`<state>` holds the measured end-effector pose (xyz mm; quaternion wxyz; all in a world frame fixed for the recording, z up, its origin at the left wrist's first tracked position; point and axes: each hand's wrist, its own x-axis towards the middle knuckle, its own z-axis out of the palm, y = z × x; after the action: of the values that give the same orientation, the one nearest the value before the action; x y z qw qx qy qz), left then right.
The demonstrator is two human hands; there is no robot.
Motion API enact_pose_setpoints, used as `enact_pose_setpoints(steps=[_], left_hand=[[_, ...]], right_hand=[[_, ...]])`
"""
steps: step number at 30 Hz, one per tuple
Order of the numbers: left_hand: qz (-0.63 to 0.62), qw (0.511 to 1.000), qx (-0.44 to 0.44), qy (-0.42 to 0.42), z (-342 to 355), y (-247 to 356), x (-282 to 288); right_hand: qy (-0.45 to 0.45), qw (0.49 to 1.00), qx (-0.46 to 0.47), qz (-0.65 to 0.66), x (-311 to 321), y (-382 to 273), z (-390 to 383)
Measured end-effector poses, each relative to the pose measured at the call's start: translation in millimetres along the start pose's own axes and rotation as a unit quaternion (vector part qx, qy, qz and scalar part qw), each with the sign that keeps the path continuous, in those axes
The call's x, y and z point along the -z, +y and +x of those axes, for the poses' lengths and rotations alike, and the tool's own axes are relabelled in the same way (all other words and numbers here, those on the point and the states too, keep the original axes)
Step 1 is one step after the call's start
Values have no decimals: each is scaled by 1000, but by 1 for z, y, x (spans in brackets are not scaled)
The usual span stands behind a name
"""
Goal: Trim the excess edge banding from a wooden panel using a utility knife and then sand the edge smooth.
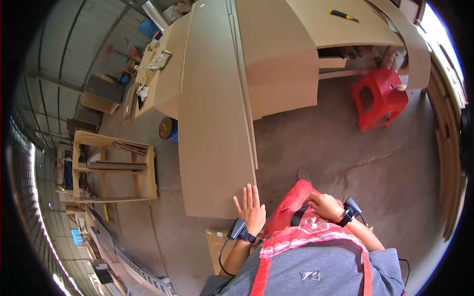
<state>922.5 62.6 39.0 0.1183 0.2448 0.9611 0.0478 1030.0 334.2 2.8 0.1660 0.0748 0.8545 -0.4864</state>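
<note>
My left hand (251, 213) lies with fingers spread on the near right corner of a long grey-brown panel (215, 128). At least one more panel shows beneath its right edge. My right hand (323, 205) is closed in front of my red apron (289, 201), beside a dark patch at its pocket. The curled fingers hide whatever they may hold. Both wrists carry a black strapped device with a cable. The long panel runs away from me onto a worktable covered by brown sheets (279, 59), its near end jutting out over the floor.
A red plastic stool (386, 101) stands at the right. A yellow-and-black utility knife (342, 15) lies on the far tabletop. To the left is a wooden rack cart (152, 172) with boards in it. A dark round tub (168, 128) sits beside the panel. Long boards (444, 138) lean at the far right.
</note>
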Motion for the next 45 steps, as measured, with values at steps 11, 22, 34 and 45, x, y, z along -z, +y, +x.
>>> enact_pose_setpoints(steps=[11, 22, 34, 45], left_hand=[[-103, 993, 52, -8, 43, 10, 20], [-41, 974, 220, -19, 101, 31, 16], [-108, 855, 508, -5, 202, 96, 54], [-167, 826, 528, 109, 221, 118, 47]], right_hand=[[11, 1000, -8, -18, 141, 2, 104], [146, 959, 2, 243, 299, 22, 275], [382, 850, -58, 359, 626, 162, 525], [424, 879, -176, 131, 675, 208, 597]])
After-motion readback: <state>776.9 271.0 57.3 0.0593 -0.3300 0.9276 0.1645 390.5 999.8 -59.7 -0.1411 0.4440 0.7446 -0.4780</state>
